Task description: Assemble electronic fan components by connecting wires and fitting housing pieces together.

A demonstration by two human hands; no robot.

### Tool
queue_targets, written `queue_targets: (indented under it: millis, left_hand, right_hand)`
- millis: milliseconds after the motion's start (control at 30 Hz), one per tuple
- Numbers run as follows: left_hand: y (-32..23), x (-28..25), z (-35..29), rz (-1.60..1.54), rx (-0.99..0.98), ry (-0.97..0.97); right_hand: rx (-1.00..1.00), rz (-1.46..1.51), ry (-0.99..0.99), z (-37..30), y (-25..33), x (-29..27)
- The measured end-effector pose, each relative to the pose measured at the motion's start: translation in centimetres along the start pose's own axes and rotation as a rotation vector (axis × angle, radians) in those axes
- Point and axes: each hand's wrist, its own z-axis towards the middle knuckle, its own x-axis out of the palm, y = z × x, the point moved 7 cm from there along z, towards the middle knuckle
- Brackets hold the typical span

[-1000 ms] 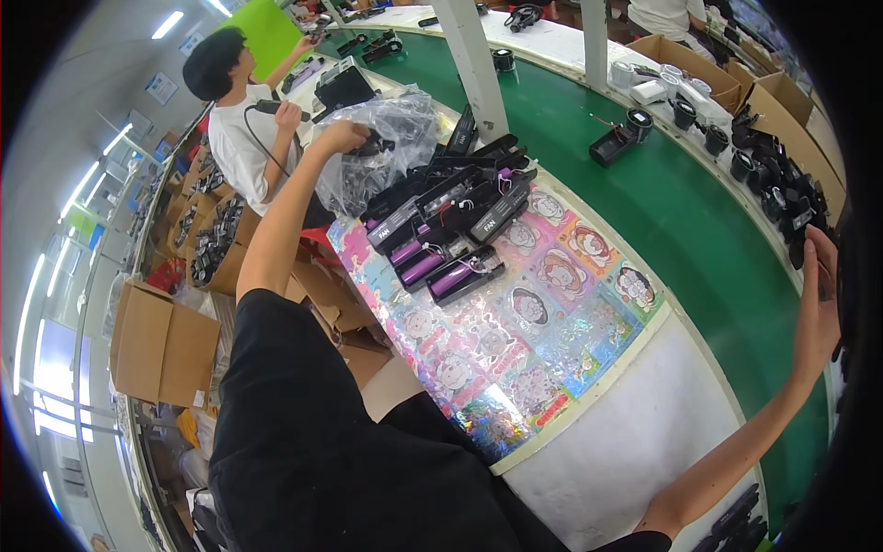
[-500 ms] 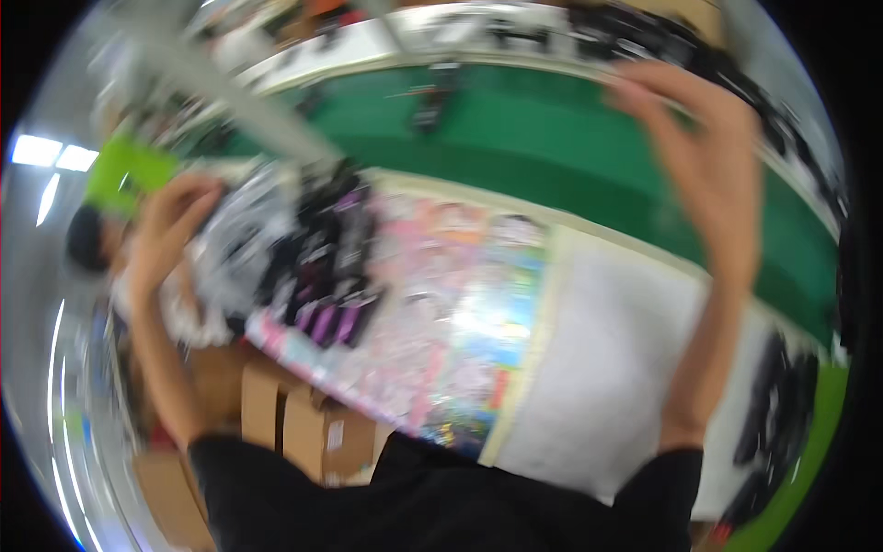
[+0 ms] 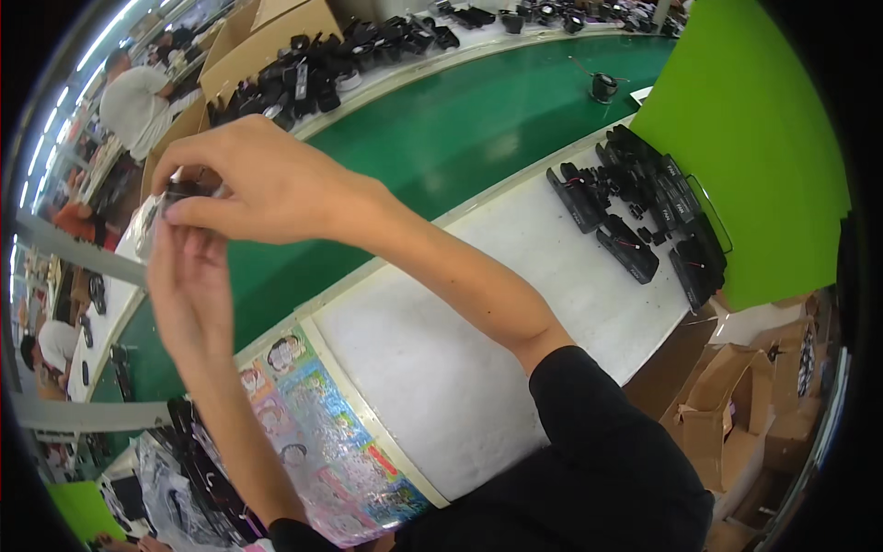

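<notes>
At the upper left, my right hand (image 3: pixel 267 184) is closed, thumb and fingers pinching a small dark cylindrical part (image 3: pixel 184 189). What kind of part it is I cannot make out, since the fingers cover much of it. My left hand (image 3: pixel 191 285) comes up from below, its fingers bent around the part's lower side and partly hidden behind the right thumb. Both hands are raised above the green belt (image 3: pixel 405 138), close together.
A white worktop (image 3: pixel 414 368) lies below, with a colourful cartoon-printed mat (image 3: pixel 322 442) at its left. Black casings (image 3: pixel 644 202) cluster at the right by a bright green panel (image 3: pixel 745 147). More black parts (image 3: pixel 303 78) line the far shelf. Cardboard boxes (image 3: pixel 727 396) stand lower right. People work at far left.
My hands were wide apart and are now together at the upper left, on the dark part. The view has swung right, bringing in the green panel and black casings.
</notes>
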Motion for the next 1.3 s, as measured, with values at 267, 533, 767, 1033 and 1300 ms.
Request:
queue_targets:
  millis: [267,533,767,1033,1300]
  left_hand:
    - [13.7,-7.6,-0.5,0.698,0.128,-0.238]
    - [16.2,-5.7,-0.2,0.609,0.057,-0.073]
    - [15.1,-6.9,0.5,0.740,0.044,-0.105]
    - [16.0,-6.6,0.5,0.770,0.093,-0.101]
    - [8.3,-3.2,1.5,0.438,0.139,-0.021]
  right_hand:
    - [0.458,-0.106,-0.401,-3.1,-16.8,-14.6]
    - [0.928,-0.878,-0.675,-18.1,-23.7,-47.2]
    - [1.567,-1.594,-0.300,-24.1,-19.0,-50.8]
    - [1.402,-1.132,-0.375,-15.7,-19.6,-44.9]
    - [0.704,0.775,-0.401,1.7,-14.7,-11.5]
